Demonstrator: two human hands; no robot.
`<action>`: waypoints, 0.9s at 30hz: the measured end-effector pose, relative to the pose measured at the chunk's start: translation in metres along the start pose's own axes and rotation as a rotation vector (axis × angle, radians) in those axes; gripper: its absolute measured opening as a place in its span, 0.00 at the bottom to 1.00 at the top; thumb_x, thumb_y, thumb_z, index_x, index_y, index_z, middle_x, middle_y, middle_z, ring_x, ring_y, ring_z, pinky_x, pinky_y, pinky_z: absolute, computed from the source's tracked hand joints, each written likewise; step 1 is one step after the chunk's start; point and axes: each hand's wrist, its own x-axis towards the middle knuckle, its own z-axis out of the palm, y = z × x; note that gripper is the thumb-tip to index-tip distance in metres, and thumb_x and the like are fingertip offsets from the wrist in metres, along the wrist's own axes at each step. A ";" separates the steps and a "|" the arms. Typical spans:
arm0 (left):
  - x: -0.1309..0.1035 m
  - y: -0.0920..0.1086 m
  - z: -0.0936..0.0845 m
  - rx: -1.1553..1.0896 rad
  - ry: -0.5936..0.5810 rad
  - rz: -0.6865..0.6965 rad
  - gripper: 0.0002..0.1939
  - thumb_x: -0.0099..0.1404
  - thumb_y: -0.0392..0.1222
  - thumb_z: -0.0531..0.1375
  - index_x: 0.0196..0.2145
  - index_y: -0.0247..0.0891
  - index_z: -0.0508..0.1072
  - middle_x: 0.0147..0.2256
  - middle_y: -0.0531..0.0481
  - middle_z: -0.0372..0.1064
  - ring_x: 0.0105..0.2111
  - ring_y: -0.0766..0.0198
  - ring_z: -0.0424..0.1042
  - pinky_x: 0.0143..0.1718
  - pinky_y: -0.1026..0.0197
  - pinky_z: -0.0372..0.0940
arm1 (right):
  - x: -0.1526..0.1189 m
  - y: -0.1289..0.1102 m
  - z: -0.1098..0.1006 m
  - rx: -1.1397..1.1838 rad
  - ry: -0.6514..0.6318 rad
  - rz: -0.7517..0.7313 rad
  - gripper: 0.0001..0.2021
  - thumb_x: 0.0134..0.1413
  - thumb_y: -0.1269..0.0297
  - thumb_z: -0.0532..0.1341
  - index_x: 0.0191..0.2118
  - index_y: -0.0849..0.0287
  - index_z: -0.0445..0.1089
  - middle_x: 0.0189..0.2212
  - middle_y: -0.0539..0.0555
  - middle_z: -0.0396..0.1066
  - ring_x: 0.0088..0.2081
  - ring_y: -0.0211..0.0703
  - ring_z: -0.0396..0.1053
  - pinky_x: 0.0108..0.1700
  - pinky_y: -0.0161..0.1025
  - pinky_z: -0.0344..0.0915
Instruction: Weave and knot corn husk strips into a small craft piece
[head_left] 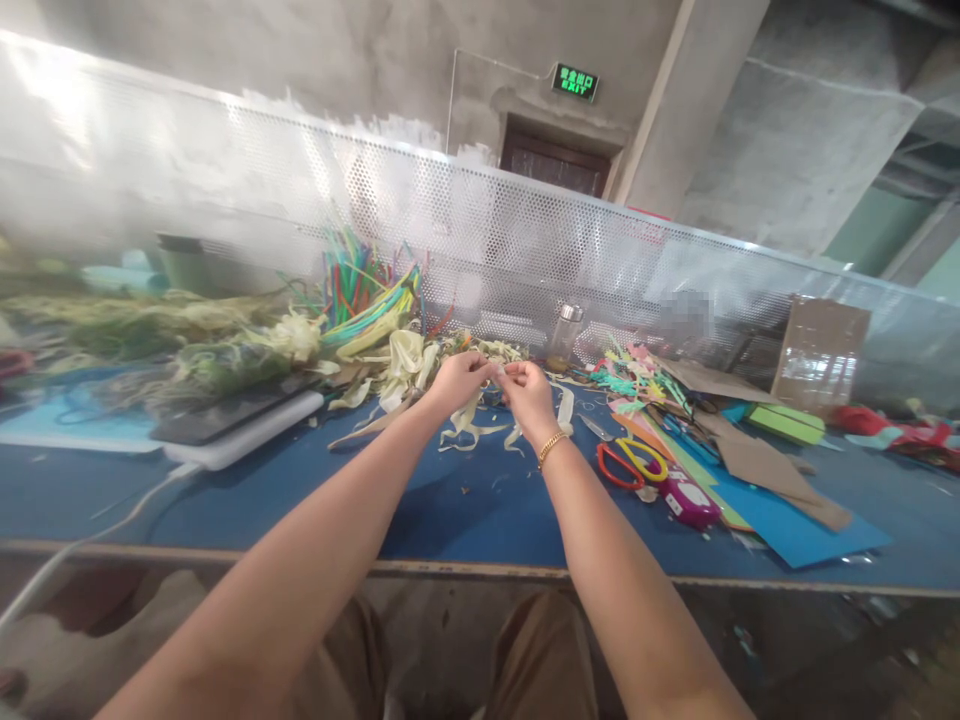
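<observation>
Both hands meet above the middle of the blue table, fingertips almost touching. My left hand is closed in a pinch. My right hand, with a gold bracelet on its wrist, pinches from the other side. A small pale bit shows between the fingertips, too small to name. Around and behind the hands lie dried pale husk strips, some curling down onto the tabletop just below the fingers.
Scissors with red and yellow handles, a purple item and coloured paper lie right. Left are a white device and husk bundles. Behind stand colourful stems, a glass bottle and a perforated metal screen.
</observation>
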 end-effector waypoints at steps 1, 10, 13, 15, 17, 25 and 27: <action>0.001 -0.002 0.000 0.027 0.012 0.019 0.13 0.57 0.46 0.58 0.19 0.37 0.66 0.17 0.55 0.60 0.21 0.68 0.58 0.26 0.63 0.54 | 0.000 0.001 0.000 -0.033 -0.003 -0.011 0.13 0.43 0.59 0.63 0.36 0.57 0.64 0.25 0.48 0.69 0.21 0.34 0.65 0.25 0.32 0.63; 0.012 -0.015 -0.013 0.084 0.250 -0.041 0.12 0.58 0.46 0.57 0.21 0.38 0.68 0.18 0.55 0.60 0.21 0.67 0.58 0.26 0.63 0.53 | 0.008 0.009 -0.007 -0.160 0.069 -0.031 0.12 0.44 0.63 0.61 0.38 0.58 0.65 0.30 0.52 0.72 0.28 0.39 0.71 0.29 0.34 0.66; 0.014 -0.017 -0.017 0.078 0.311 -0.073 0.13 0.58 0.47 0.57 0.22 0.37 0.69 0.19 0.54 0.62 0.22 0.66 0.59 0.26 0.63 0.54 | 0.010 0.011 -0.007 -0.112 0.096 -0.034 0.12 0.44 0.62 0.61 0.37 0.58 0.66 0.31 0.53 0.72 0.31 0.40 0.71 0.30 0.35 0.66; 0.015 -0.017 -0.018 0.073 0.327 -0.089 0.13 0.58 0.47 0.57 0.22 0.37 0.70 0.19 0.54 0.62 0.22 0.66 0.60 0.26 0.63 0.54 | 0.010 0.011 -0.008 -0.101 0.100 -0.028 0.12 0.45 0.61 0.61 0.37 0.58 0.67 0.31 0.53 0.72 0.31 0.40 0.70 0.30 0.35 0.66; 0.015 -0.017 -0.019 0.063 0.334 -0.098 0.13 0.58 0.47 0.57 0.22 0.37 0.70 0.19 0.53 0.63 0.22 0.66 0.60 0.26 0.63 0.54 | 0.009 0.008 -0.008 -0.098 0.090 -0.032 0.13 0.46 0.57 0.61 0.37 0.58 0.69 0.30 0.53 0.73 0.31 0.40 0.70 0.31 0.36 0.65; 0.015 -0.014 -0.027 0.049 0.399 -0.126 0.12 0.59 0.46 0.57 0.24 0.36 0.70 0.21 0.53 0.65 0.22 0.67 0.60 0.27 0.63 0.54 | 0.003 0.001 -0.011 -0.112 -0.066 -0.019 0.16 0.40 0.52 0.66 0.31 0.60 0.75 0.26 0.51 0.74 0.28 0.39 0.67 0.32 0.35 0.61; 0.016 -0.014 -0.028 0.052 0.411 -0.129 0.12 0.59 0.46 0.57 0.24 0.36 0.71 0.21 0.53 0.65 0.22 0.67 0.60 0.27 0.63 0.53 | 0.003 0.002 -0.012 -0.137 -0.056 -0.013 0.15 0.40 0.52 0.66 0.31 0.59 0.75 0.25 0.50 0.73 0.27 0.37 0.66 0.32 0.34 0.60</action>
